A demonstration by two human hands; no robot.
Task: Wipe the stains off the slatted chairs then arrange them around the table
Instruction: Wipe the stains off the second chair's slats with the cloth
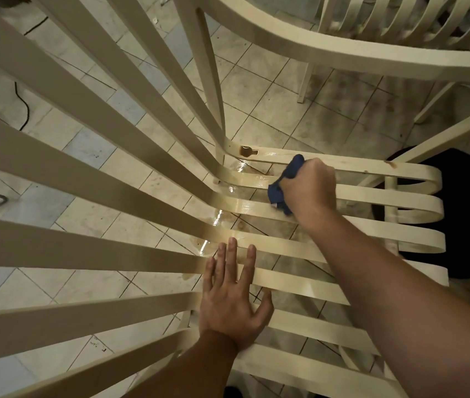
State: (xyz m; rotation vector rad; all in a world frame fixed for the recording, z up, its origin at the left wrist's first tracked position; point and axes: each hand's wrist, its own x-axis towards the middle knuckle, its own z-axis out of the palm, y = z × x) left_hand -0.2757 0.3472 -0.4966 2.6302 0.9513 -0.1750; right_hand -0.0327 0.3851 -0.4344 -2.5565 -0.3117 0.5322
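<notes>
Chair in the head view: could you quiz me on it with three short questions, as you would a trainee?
1. True or false: the left hand lies flat on the seat slats.
2. What does the right hand grip? A. a blue cloth B. a sponge C. a spray bottle
3. Is the brown stain near the backrest wiped off yet?
Key: 1 true; 2 A; 3 no, it is still there.
</notes>
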